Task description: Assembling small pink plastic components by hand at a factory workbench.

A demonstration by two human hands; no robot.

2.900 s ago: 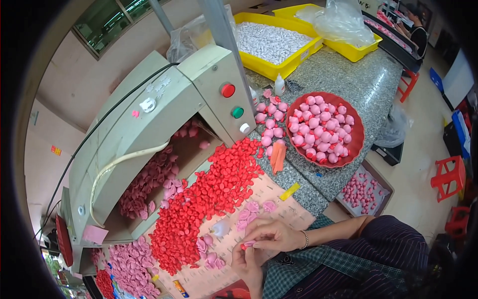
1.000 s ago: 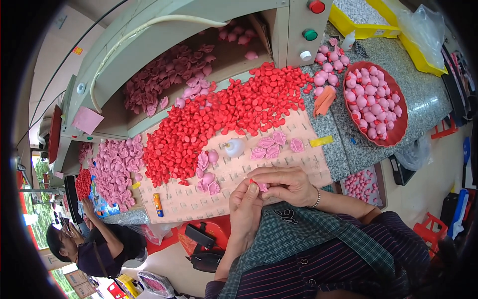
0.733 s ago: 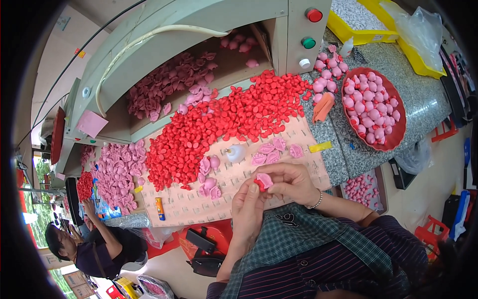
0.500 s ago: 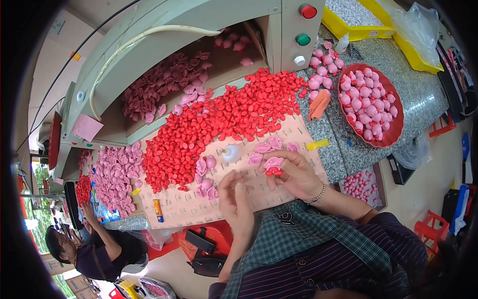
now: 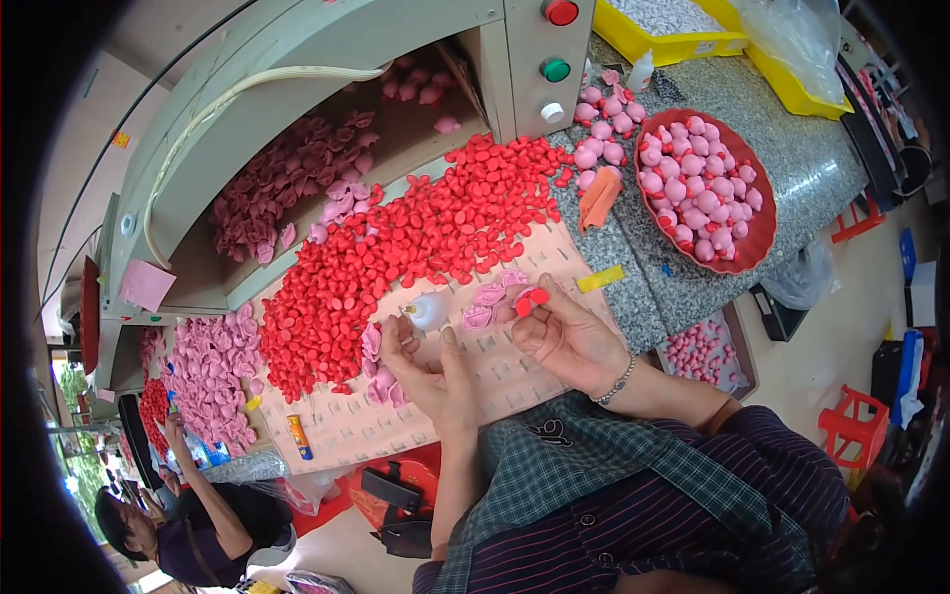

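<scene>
My right hand [image 5: 579, 346] pinches a small pink-and-red moulded piece [image 5: 531, 299], its red side turned up, above the pink mat [image 5: 341, 426]. My left hand [image 5: 435, 381] is open, thumb and fingers apart, with nothing seen in it. Its fingertips are beside a small white squeeze bottle [image 5: 428, 312] with a narrow tip; whether they touch it I cannot tell. Several pink cupped pieces [image 5: 485, 302] lie between the bottle and my right hand. More pink pieces [image 5: 381, 384] sit left of my left hand, partly covered by it.
A large heap of red pieces [image 5: 346, 282] spreads before the grey machine [image 5: 188, 188]. Pink pieces [image 5: 208, 376] pile up at the left, and a red bowl [image 5: 653, 223] of round pink-and-red pieces stands at the right. A co-worker [image 5: 208, 525] works at far left.
My left hand has moved left and up toward the bottle and opened. The piece in my right hand has turned from its pink side to its red side. The whole view has shifted slightly.
</scene>
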